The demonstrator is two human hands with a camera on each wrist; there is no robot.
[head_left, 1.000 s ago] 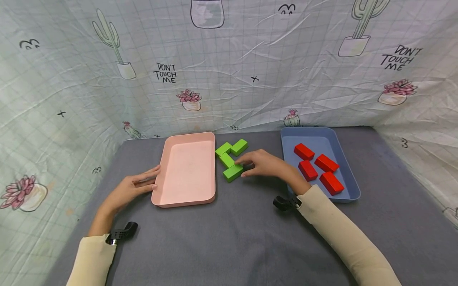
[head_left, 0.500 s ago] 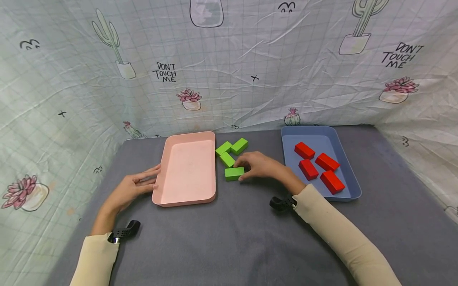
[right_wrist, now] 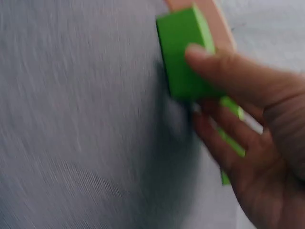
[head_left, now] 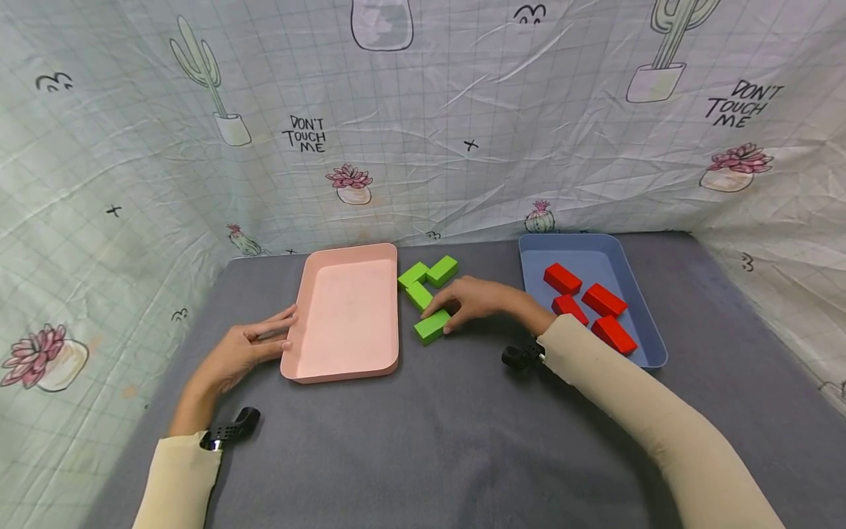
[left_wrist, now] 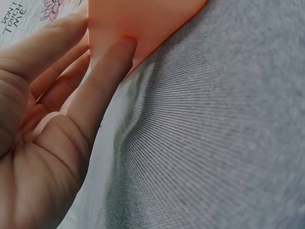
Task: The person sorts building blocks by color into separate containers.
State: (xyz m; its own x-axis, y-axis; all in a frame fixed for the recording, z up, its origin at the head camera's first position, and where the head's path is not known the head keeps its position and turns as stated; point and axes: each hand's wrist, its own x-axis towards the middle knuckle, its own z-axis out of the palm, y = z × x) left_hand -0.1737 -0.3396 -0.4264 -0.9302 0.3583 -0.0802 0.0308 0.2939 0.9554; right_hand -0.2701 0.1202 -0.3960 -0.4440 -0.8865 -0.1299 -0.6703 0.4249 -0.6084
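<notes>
Just right of the pink tray (head_left: 345,316), the nearer right hand (head_left: 472,300) pinches a green block (head_left: 428,330), long axis slanting toward the tray, perhaps lifted though blurred, while the left hand (head_left: 231,354) touches the tray's left wall, fingers spread.

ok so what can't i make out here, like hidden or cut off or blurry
Near edge of the blue tray: head view, mostly behind the right sleeve.
Near end of one red block: head view, same sleeve.
Most of the pink tray: left wrist view, cut off by the top edge.
Surface detail of the held block: right wrist view, blurred.
Other green blocks: right wrist view, mostly behind the right hand.
</notes>
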